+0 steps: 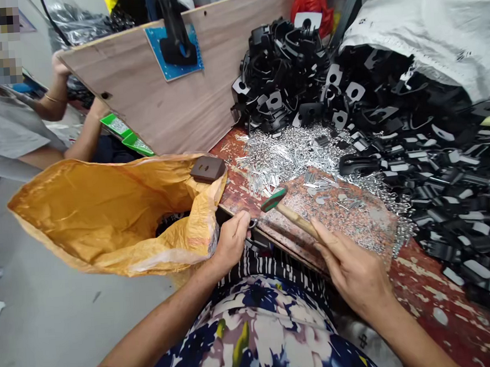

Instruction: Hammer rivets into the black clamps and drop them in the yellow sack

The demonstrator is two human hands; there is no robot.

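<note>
My right hand (356, 273) is wrapped round the pale wooden handle of a small hammer (297, 219). The hammer's green and dark head is over the near left side of a speckled stone slab (334, 214). At the table's front edge, my left hand (233, 240) has its fingers pinched together. By its fingertips shows a small dark part with a shiny rim, too small to name. Beyond the slab spreads a heap of thin silver metal pins (284, 153), some lying loose on the stone.
An open yellow sack (106, 214) hangs at the table's left edge, with a brown block (207, 169) on its rim. Black plastic parts (447, 176) pile up on the right and at the back. A wooden board (217, 69) separates a seated co-worker (13, 125) at the left.
</note>
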